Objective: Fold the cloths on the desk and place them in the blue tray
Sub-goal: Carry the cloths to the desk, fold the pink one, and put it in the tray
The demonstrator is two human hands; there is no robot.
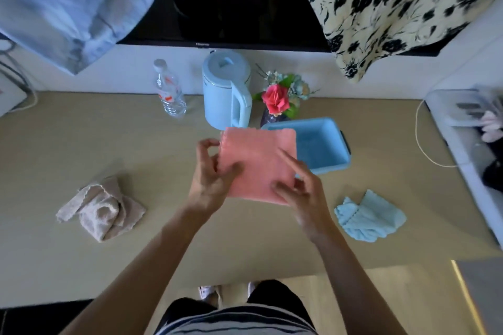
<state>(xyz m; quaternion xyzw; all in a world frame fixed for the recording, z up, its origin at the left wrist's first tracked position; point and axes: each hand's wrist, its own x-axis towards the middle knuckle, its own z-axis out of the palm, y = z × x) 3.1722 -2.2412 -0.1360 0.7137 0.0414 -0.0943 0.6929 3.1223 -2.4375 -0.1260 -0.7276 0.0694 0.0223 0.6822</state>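
A folded pink cloth (257,163) is held flat at the middle of the desk, its far right corner overlapping the blue tray (321,144). My left hand (209,174) grips the cloth's left edge. My right hand (302,187) pinches its near right corner, one finger lying across the top. The tray's visible part holds nothing. A crumpled beige cloth (102,208) lies on the desk to the left. A crumpled light blue cloth (370,216) lies to the right.
Behind the cloth stand a pale blue kettle (227,90), a plastic water bottle (168,88) and a vase of flowers (280,98). A dark screen (231,0) hangs above, garments draped on both sides. A white appliance (468,122) and cable sit at right.
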